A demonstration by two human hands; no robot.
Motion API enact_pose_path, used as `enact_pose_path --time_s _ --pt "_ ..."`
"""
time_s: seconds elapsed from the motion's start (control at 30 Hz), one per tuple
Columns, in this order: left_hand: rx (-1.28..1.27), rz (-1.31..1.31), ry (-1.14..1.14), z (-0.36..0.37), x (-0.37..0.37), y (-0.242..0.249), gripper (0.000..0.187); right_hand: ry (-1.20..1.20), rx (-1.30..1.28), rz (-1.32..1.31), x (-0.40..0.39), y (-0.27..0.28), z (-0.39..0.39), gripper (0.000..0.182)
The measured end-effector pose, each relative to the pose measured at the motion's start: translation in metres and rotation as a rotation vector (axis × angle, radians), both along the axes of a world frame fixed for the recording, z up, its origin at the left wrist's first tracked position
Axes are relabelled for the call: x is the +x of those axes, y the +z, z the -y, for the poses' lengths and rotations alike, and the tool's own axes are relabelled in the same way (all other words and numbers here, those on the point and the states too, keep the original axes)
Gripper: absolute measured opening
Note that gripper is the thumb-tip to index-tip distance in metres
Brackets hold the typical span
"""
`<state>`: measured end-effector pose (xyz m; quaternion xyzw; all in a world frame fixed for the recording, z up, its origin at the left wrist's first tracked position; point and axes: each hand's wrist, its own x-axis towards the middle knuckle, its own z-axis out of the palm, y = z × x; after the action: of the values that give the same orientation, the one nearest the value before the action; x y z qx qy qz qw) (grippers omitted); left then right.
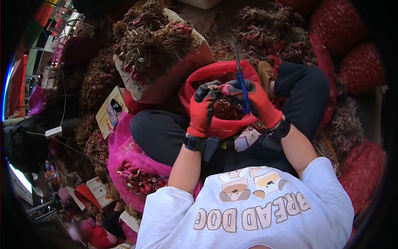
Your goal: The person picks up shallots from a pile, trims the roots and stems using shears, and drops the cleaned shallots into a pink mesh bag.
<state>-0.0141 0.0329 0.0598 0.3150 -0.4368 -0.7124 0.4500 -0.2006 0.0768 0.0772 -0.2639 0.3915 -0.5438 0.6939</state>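
My left hand (204, 106), in a red glove with dark fingertips, is closed on the root end of a small pinkish shallot (224, 88). Opposite it, my right hand (253, 99), gloved alike, is closed round a blue-handled cutting tool (242, 89) whose blade points up and away. The fingers of this hand also touch the shallot. Both hands are above an open red mesh sack (195, 79) with shallots and dry scraps inside.
A foam box (166, 79) heaped with shallots stands beyond my left knee. A pink mesh bag (124, 153) of trimmed shallots lies beside my left leg. Full red sacks (338, 27) are at the right. A cardboard sheet (103, 120) lies at the left.
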Motion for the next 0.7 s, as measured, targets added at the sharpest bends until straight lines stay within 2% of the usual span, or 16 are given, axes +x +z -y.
enact_pose_path --time_s 0.1,0.17,0.2,0.27,0.33,0.37,0.4,0.47,0.53,0.57,0.6,0.67,0.7 --pt "0.091 -0.058 -0.035 -0.001 0.001 0.003 0.031 -0.028 -0.015 -0.062 0.003 -0.006 0.001 0.035" --pt "0.001 0.104 -0.002 -0.002 -0.005 0.012 0.032 -0.087 -0.044 -0.068 0.004 -0.007 0.001 0.034" --pt "-0.045 0.184 0.013 -0.002 -0.008 0.015 0.033 -0.117 -0.071 -0.158 0.005 -0.008 0.002 0.033" --pt "-0.056 0.197 -0.007 -0.003 -0.011 0.011 0.033 -0.179 -0.124 -0.339 0.008 -0.007 0.002 0.032" --pt "-0.060 0.230 0.000 -0.006 -0.008 0.003 0.027 -0.195 -0.169 -0.394 0.011 -0.008 0.001 0.033" --pt "-0.172 0.307 -0.006 -0.007 -0.003 -0.008 0.026 -0.200 -0.192 -0.421 0.012 -0.008 0.000 0.033" --pt "-0.284 0.386 -0.011 -0.008 0.002 -0.013 0.024 -0.177 -0.182 -0.421 0.013 -0.008 -0.001 0.032" --pt "-0.224 0.362 0.002 -0.009 0.007 -0.021 0.022 -0.132 -0.161 -0.415 0.014 -0.010 -0.002 0.032" --pt "0.116 0.146 0.037 -0.010 -0.002 0.001 0.021 -0.031 -0.050 -0.434 0.010 -0.010 -0.004 0.030" --pt "0.040 0.245 0.020 -0.010 -0.001 -0.001 0.022 0.020 0.006 -0.445 0.009 -0.010 -0.004 0.029" --pt "-0.036 0.343 0.003 -0.009 0.000 -0.003 0.023 0.024 0.025 -0.342 0.010 -0.010 -0.005 0.025" --pt "-0.018 0.320 -0.058 -0.010 0.001 -0.003 0.025 0.030 0.064 -0.135 0.013 -0.010 -0.007 0.018" --pt "0.076 0.197 -0.100 -0.012 -0.001 0.002 0.027 0.037 0.063 -0.112 0.013 -0.010 -0.007 0.019"
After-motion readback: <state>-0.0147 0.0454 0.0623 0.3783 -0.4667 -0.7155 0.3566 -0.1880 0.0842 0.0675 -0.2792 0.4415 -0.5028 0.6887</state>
